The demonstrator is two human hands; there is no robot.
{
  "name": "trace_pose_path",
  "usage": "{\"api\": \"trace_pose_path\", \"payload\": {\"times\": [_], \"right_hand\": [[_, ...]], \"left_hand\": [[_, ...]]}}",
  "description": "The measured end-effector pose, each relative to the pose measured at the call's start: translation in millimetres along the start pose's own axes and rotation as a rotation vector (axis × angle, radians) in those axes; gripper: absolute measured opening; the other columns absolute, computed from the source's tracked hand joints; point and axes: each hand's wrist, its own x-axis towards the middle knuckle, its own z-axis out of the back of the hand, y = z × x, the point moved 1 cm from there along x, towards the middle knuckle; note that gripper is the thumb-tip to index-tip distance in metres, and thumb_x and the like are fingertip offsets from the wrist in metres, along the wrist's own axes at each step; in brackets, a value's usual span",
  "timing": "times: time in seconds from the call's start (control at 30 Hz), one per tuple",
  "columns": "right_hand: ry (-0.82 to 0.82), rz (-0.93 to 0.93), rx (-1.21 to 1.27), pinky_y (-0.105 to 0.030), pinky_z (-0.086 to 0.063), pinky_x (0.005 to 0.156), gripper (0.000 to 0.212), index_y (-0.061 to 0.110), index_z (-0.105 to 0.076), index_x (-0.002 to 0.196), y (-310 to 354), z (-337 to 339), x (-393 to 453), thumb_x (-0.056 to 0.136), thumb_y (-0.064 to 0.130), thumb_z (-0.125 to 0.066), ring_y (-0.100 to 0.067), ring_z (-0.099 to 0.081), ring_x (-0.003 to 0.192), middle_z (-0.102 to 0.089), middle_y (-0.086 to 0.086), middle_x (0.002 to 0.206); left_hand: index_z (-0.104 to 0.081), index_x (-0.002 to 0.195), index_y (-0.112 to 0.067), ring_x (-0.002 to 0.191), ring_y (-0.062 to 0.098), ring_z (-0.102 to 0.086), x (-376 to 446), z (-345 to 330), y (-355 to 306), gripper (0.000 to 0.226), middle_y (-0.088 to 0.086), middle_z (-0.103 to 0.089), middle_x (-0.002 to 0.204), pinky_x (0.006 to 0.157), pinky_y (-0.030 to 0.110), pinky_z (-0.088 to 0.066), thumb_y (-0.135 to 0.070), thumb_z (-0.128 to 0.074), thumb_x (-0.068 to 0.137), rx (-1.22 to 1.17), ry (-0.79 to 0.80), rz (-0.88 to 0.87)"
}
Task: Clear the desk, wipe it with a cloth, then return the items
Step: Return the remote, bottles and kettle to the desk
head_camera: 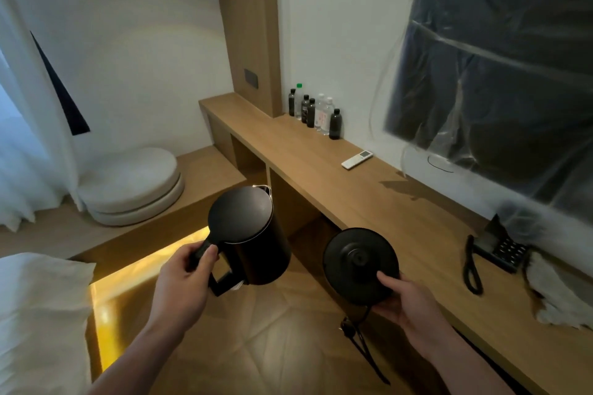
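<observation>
the black kettle [250, 234] is gripped by the left hand [183, 279]; its round base [359, 263] is pinched by the right hand [407, 301], beside the tabletop [401, 202].

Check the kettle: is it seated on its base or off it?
Off. The left hand holds the kettle by its handle; the right hand holds the base separately.

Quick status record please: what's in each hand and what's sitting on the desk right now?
left hand: grips the black kettle by its handle, held off the desk
right hand: holds the kettle base, cord dangling
desk: bottles at far end, white remote, black phone, white cloth
kettle lid: closed
</observation>
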Motion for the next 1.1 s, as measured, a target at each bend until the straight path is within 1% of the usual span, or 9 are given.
{"api": "trace_pose_path", "payload": {"times": [0.1, 0.27, 0.37, 0.5, 0.57, 0.7, 0.8, 0.93, 1.1], "right_hand": [[-0.001, -0.053, 0.052, -0.045, -0.058, 0.085, 0.023, 0.014, -0.061, 0.124, 25, -20, 53, 0.102, 0.013, -0.058, -0.032, -0.066, 0.113, -0.070, -0.011, 0.120], [0.024, -0.063, 0.095, -0.054, -0.053, 0.103, 0.020, 0.015, -0.060, 0.122, 71, -52, 137, 0.102, 0.015, -0.058, -0.031, -0.064, 0.116, -0.068, -0.009, 0.122], [0.046, -0.059, 0.142, -0.054, -0.054, 0.101, 0.023, 0.015, -0.059, 0.124, 94, -72, 185, 0.101, 0.015, -0.059, -0.033, -0.064, 0.118, -0.065, -0.011, 0.126], [0.041, -0.084, 0.197, -0.059, -0.052, 0.104, 0.016, 0.017, -0.057, 0.116, 124, -105, 251, 0.100, 0.012, -0.060, -0.037, -0.062, 0.120, -0.061, -0.016, 0.130], [0.021, -0.078, 0.205, -0.055, -0.056, 0.099, 0.026, 0.012, -0.056, 0.126, 136, -123, 283, 0.100, 0.012, -0.060, -0.037, -0.063, 0.119, -0.060, -0.017, 0.130], [-0.028, -0.071, 0.246, -0.040, -0.064, 0.072, 0.033, 0.008, -0.054, 0.132, 158, -161, 339, 0.100, 0.011, -0.061, -0.038, -0.063, 0.118, -0.060, -0.017, 0.127], [-0.074, -0.087, 0.328, -0.049, -0.061, 0.088, 0.037, 0.009, -0.051, 0.134, 169, -182, 384, 0.098, 0.009, -0.062, -0.040, -0.062, 0.121, -0.057, -0.020, 0.129], [-0.118, -0.072, 0.469, -0.050, -0.064, 0.080, 0.048, 0.010, -0.046, 0.141, 182, -205, 442, 0.096, 0.006, -0.063, -0.042, -0.060, 0.124, -0.053, -0.024, 0.139], [-0.200, -0.090, 0.571, -0.049, -0.065, 0.077, 0.055, 0.009, -0.044, 0.146, 191, -214, 512, 0.095, 0.004, -0.064, -0.042, -0.060, 0.126, -0.055, -0.026, 0.141]], "left_hand": [[-0.061, 0.110, -0.036, 0.103, 0.018, -0.065, 58, -18, -12, 0.010, -0.004, -0.070, 0.107, 0.094, 0.053, -0.057, -0.033, -0.059, 0.101, 0.008, -0.010, 0.028], [-0.064, 0.120, -0.027, 0.109, 0.021, -0.065, 140, -45, -25, 0.022, -0.003, -0.070, 0.111, 0.098, 0.054, -0.056, -0.034, -0.060, 0.100, -0.017, -0.047, 0.040], [-0.064, 0.129, -0.018, 0.111, 0.023, -0.064, 185, -55, -29, 0.034, 0.000, -0.070, 0.115, 0.098, 0.056, -0.056, -0.033, -0.060, 0.099, -0.042, -0.062, 0.067], [-0.065, 0.128, -0.017, 0.109, 0.023, -0.065, 258, -66, -31, 0.032, 0.002, -0.071, 0.113, 0.096, 0.054, -0.057, -0.031, -0.060, 0.099, -0.055, -0.048, 0.072], [-0.065, 0.127, -0.019, 0.107, 0.022, -0.065, 298, -70, -31, 0.031, 0.001, -0.072, 0.111, 0.095, 0.054, -0.057, -0.031, -0.061, 0.099, -0.051, -0.035, 0.062], [-0.066, 0.124, -0.020, 0.100, 0.020, -0.065, 384, -80, -34, 0.027, -0.001, -0.071, 0.106, 0.093, 0.051, -0.058, -0.031, -0.061, 0.100, -0.032, -0.007, 0.020], [-0.066, 0.124, -0.023, 0.100, 0.020, -0.067, 448, -86, -39, 0.027, -0.002, -0.071, 0.106, 0.091, 0.050, -0.060, -0.035, -0.062, 0.099, -0.037, 0.023, 0.030], [-0.066, 0.126, -0.022, 0.091, 0.019, -0.064, 526, -100, -45, 0.032, 0.000, -0.071, 0.104, 0.079, 0.037, -0.055, -0.040, -0.060, 0.100, 0.014, 0.055, 0.002], [-0.065, 0.127, -0.018, 0.094, 0.022, -0.065, 596, -128, -51, 0.032, 0.004, -0.070, 0.106, 0.076, 0.034, -0.055, -0.036, -0.061, 0.100, 0.008, 0.117, 0.028]]}}
